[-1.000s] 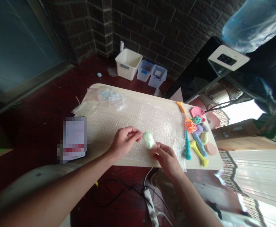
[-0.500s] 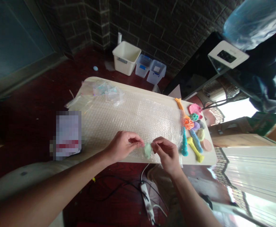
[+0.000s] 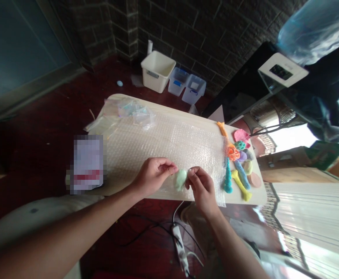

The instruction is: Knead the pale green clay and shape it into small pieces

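- Over the bubble wrap (image 3: 158, 143), we have the pale green lump (image 3: 181, 179) between our hands!
- Our left hand (image 3: 153, 176) presses thumb and fingertips together at its edge; our right hand's (image 3: 203, 190) bunch close beside it, grip unclear.
- By the wrap's right end, we see colourful shapes (image 3: 241, 186).

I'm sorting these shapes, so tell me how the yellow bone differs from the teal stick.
Color aside, the yellow bone flares at both ends, while the teal stick looks bumpy and swells at its near end. The yellow bone slants across the table; the teal stick lies almost straight away from the person. Both are long and narrow.
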A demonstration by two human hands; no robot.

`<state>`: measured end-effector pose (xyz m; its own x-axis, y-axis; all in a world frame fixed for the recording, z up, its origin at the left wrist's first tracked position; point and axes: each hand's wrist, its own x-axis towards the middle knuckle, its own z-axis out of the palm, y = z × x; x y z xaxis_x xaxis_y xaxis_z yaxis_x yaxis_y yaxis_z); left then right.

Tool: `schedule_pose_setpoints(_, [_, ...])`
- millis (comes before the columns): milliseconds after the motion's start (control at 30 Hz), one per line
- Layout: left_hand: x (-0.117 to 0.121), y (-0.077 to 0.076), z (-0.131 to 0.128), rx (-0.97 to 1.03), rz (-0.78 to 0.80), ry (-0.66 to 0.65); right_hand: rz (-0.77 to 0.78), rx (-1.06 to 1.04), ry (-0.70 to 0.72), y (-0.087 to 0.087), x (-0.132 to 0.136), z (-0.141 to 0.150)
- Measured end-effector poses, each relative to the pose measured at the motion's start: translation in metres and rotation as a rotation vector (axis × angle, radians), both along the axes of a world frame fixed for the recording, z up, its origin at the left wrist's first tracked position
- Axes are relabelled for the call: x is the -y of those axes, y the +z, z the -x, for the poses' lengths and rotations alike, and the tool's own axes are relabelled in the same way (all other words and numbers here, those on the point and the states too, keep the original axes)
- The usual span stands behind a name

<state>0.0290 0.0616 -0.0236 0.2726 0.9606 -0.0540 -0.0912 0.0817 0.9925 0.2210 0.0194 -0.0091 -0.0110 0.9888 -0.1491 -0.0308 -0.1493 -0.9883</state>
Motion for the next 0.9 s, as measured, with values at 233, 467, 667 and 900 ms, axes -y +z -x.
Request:
schedule_pose_setpoints(233, [0.003, -0.008, 0.001, 0.059, 0.007, -0.030, -0.028, 0.169, 0.149, 0.009, 0.000, 0.004])
schedule_pose_setpoints(467, [0.002, -0.006, 0.007, 0.044, 0.045, -0.047, -0.062, 0.275, 0.198, 0.011, -0.003, -0.001])
schedule_pose_setpoints(667, [0.003, 0.000, 0.010, -0.101, -0.045, -0.046, -0.113, 0.377, 0.202, 0.010, -0.001, 0.003])
schedule_pose_setpoints(900, [0.004, 0.001, 0.012, -0.164, -0.062, 0.001, -0.123, 0.404, 0.070, 0.006, -0.001, 0.004])
